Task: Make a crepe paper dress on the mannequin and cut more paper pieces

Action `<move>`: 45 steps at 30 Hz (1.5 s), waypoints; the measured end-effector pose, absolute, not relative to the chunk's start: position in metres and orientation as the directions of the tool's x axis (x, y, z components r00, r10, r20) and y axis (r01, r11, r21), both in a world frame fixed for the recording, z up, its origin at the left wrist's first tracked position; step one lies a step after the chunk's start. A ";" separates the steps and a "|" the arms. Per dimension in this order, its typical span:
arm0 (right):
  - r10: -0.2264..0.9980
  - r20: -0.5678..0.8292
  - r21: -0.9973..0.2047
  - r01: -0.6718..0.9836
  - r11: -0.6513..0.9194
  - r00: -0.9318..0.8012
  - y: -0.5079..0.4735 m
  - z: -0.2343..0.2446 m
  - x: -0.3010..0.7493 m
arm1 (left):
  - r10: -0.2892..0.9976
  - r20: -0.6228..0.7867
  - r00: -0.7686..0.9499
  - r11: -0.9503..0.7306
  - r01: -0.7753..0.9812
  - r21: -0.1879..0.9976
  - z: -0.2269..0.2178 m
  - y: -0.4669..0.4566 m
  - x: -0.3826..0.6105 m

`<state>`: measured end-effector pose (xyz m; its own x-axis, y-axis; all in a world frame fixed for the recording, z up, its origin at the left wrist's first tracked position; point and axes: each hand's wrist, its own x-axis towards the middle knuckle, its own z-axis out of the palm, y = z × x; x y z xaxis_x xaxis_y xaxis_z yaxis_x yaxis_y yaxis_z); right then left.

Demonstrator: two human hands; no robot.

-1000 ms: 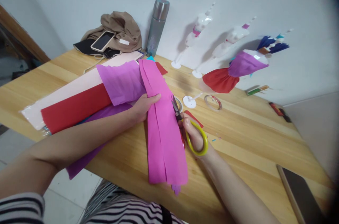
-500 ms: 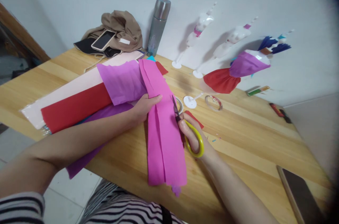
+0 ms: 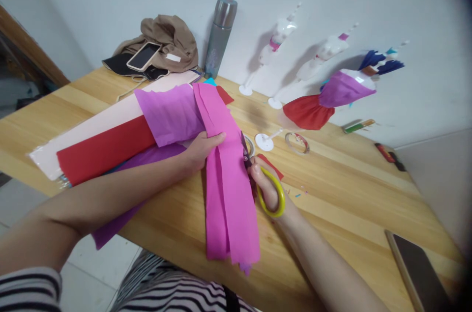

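A long folded strip of pink crepe paper [image 3: 236, 194] hangs over the table's front part, its lower end ragged. My left hand [image 3: 202, 151] grips its left edge, thumb on top and fingers hidden beneath. In my right hand [image 3: 263, 184] is a pair of scissors with yellow handles [image 3: 279, 199]; the thumb sits in one loop. The dark blades lie at the strip's right edge, and I cannot tell whether they are in the paper. Left of the strip lie purple crepe paper [image 3: 171, 113] and a red folded sheet [image 3: 106, 147].
Behind stand a steel flask [image 3: 220, 37], a brown cloth bag [image 3: 171, 39] with a phone [image 3: 143, 56], and white doll forms on stands, one wearing a purple and red paper dress [image 3: 342, 91]. Tape rolls [image 3: 298, 143], a utility knife [image 3: 359, 126] and another phone [image 3: 418, 270] lie to the right.
The scissors and my right hand have shifted very slightly to the right. My left hand keeps its hold on the pink paper, and the rest looks the same.
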<state>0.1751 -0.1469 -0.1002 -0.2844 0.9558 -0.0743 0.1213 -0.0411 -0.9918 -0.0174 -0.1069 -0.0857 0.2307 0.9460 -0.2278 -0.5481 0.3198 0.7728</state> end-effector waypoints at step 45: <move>0.925 -0.220 -0.973 0.007 -0.229 -0.310 -0.144 -0.082 0.164 | 0.938 -0.228 0.260 0.336 -0.533 0.777 -0.091 -0.102 -0.021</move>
<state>0.1643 -0.1445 -0.0816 -0.3099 0.9250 -0.2196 0.0066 -0.2289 -0.9734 -0.0214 -0.1022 -0.0907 0.2599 0.9383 -0.2280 -0.5328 0.3363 0.7765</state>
